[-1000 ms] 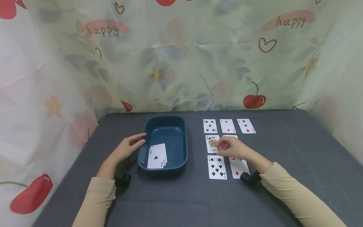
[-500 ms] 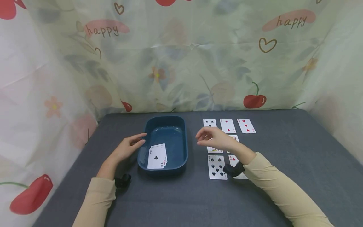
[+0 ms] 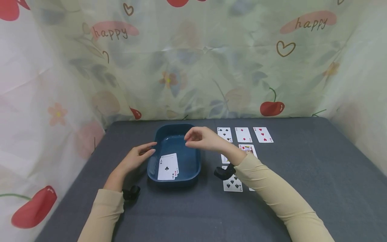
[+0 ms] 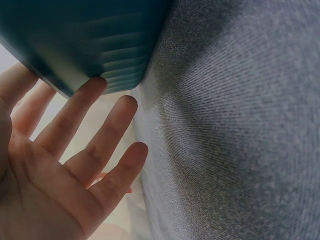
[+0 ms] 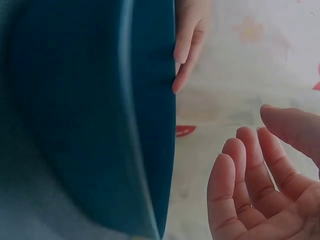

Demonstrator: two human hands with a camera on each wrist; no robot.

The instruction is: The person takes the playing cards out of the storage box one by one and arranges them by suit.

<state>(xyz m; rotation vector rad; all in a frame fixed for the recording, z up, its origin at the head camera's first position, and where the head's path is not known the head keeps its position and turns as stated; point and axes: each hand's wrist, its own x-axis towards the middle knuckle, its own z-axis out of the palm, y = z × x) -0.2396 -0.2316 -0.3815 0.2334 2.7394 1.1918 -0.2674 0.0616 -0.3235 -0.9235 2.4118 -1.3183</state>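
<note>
My left hand (image 3: pixel 134 159) rests its fingertips at the left rim of a dark blue plastic tray (image 3: pixel 188 166), fingers extended. In the left wrist view the fingers (image 4: pixel 102 137) are spread beside the tray's outer wall. An ace of clubs (image 3: pixel 167 168) tops a small overlapping stack of playing cards in the tray's near left part. My right hand (image 3: pixel 207 138) hovers over the tray's far right rim, fingers loosely bent. In the right wrist view nothing lies between its thumb and fingers (image 5: pixel 222 185).
Face-up playing cards lie in rows right of the tray: a spade card (image 3: pixel 224 133), a diamond card (image 3: pixel 243 134), a three of hearts (image 3: pixel 263 134), a face card (image 3: pixel 247 148) and a seven of spades (image 3: pixel 232 185). The right arm covers parts of the nearer rows. A printed curtain (image 3: pixel 205 84) hangs behind.
My right hand has moved left, from over the middle row of cards to above the tray's right side. The left hand and the cards have stayed in place.
</note>
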